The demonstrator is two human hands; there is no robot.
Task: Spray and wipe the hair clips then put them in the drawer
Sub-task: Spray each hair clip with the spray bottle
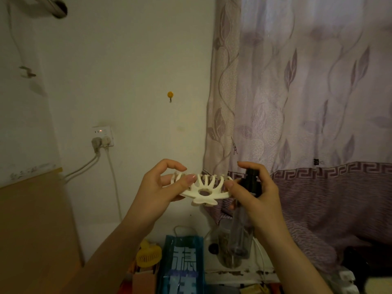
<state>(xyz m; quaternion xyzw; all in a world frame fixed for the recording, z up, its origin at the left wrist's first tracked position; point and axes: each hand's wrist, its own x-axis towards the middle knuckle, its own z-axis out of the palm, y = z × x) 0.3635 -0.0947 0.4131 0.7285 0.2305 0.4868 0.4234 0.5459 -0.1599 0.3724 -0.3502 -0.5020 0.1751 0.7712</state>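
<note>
A large cream claw hair clip is held up in front of the wall, its teeth pointing up. My left hand pinches its left end between thumb and fingers. My right hand grips a clear spray bottle with a black nozzle, index finger curled over the top, the nozzle close to the clip's right end. No drawer shows in view.
Below the hands stand a blue printed bag, a yellow mini fan, a glass jar and small clutter. A purple patterned curtain hangs at right. A wall socket with cables is at left, beside a brown board.
</note>
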